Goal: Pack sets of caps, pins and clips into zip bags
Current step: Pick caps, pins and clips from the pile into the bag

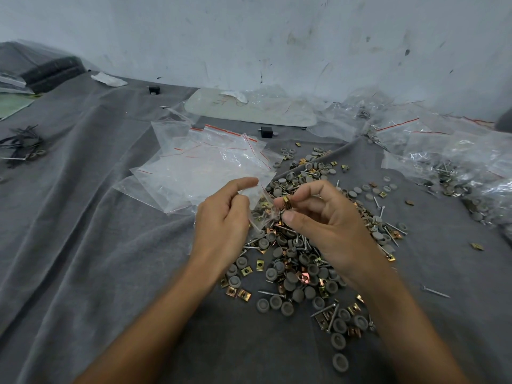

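My left hand holds a small clear zip bag by its edge, mouth toward my right hand; a few small parts show inside it. My right hand pinches brass-coloured clips between fingertips right at the bag's mouth. Below and behind both hands spreads a loose heap of grey round caps, screw-like pins and brass clips on a grey cloth. A fanned pile of empty zip bags with red seal lines lies just beyond my left hand.
Filled and crumpled clear bags crowd the right side along a white wall. A pale flat tray lies at the back centre, with small black blocks near it. Dark wire-like pieces lie at the left, folded dark material at the far left.
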